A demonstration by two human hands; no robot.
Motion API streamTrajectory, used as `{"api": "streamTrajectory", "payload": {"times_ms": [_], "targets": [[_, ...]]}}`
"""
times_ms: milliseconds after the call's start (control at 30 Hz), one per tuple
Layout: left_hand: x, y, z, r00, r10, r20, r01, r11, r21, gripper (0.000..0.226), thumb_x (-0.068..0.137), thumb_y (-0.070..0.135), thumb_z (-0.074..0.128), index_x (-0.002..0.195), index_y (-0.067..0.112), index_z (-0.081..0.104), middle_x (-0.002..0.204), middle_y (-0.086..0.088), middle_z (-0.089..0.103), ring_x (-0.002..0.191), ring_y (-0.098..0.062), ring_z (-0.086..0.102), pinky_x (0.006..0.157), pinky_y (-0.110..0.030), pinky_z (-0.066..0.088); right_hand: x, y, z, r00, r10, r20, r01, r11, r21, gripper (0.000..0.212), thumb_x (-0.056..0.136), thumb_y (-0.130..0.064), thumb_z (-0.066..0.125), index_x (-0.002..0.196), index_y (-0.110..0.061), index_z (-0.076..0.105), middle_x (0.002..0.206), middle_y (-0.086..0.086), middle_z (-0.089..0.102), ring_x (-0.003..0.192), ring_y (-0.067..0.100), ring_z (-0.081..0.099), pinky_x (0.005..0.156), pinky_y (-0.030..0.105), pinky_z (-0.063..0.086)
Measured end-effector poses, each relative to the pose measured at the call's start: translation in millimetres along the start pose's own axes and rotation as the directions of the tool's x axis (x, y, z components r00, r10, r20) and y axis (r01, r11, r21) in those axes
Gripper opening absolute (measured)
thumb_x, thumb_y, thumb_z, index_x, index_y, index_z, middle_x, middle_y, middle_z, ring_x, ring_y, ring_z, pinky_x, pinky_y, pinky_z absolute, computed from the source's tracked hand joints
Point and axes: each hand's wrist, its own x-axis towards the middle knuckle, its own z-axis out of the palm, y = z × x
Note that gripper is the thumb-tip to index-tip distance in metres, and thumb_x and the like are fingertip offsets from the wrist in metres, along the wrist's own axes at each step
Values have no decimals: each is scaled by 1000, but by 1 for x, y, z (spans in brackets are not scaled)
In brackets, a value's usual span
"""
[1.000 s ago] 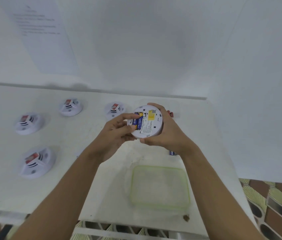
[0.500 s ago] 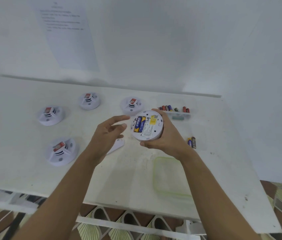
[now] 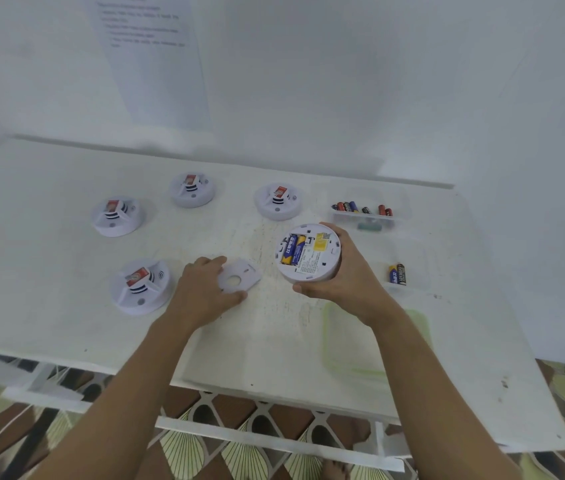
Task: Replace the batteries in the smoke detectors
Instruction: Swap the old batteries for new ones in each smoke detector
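Observation:
My right hand (image 3: pixel 343 282) holds a round white smoke detector (image 3: pixel 308 254) with its back facing up. Its battery bay is uncovered and shows blue-and-yellow batteries (image 3: pixel 293 250) seated inside. My left hand (image 3: pixel 201 289) rests on the table with its fingers on the white back cover plate (image 3: pixel 239 276), which lies flat and has a round hole. Two loose batteries (image 3: pixel 397 274) lie in a clear tray to the right of the held detector.
Several more smoke detectors sit face up on the white table (image 3: pixel 66 306), the nearest (image 3: pixel 140 285) just left of my left hand. A clear tray with several batteries (image 3: pixel 362 208) stands at the back right. A green-rimmed clear lid (image 3: pixel 339 344) lies near the front edge.
My left hand left the detector's batteries, dropped to the table and landed on the back cover plate. My right hand kept the detector.

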Motion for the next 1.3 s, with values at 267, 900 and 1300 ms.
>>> {"api": "streamTrajectory", "payload": {"times_ms": [267, 900, 1300], "targets": [[-16, 12, -22, 997, -28, -72, 4, 952, -306, 69, 66, 52, 71, 128, 25, 59, 117, 2, 55, 96, -13, 58, 73, -23, 44, -10, 1, 5, 999, -12, 49, 11, 1000, 8, 99, 65, 3, 91, 144, -26, 39, 134, -7, 58, 121, 6, 58, 81, 29, 59], [-39, 60, -64, 856, 511, -78, -505, 795, -338, 68, 69, 44, 82, 132, 31, 60, 114, 14, 54, 108, 8, 50, 81, -2, 36, -11, -40, 13, 962, -46, 268, 40, 999, 26, 94, 66, 12, 87, 140, -30, 47, 128, -6, 60, 115, 15, 63, 73, 36, 61], [-35, 58, -65, 829, 556, -69, -542, 766, -345, 64, 70, 43, 81, 129, 38, 57, 117, 24, 50, 113, 2, 48, 88, -6, 37, -8, -46, 14, 965, -120, 234, 141, 987, -75, 96, 58, 7, 93, 138, -23, 52, 122, -7, 64, 107, 14, 67, 70, 31, 61]]}}
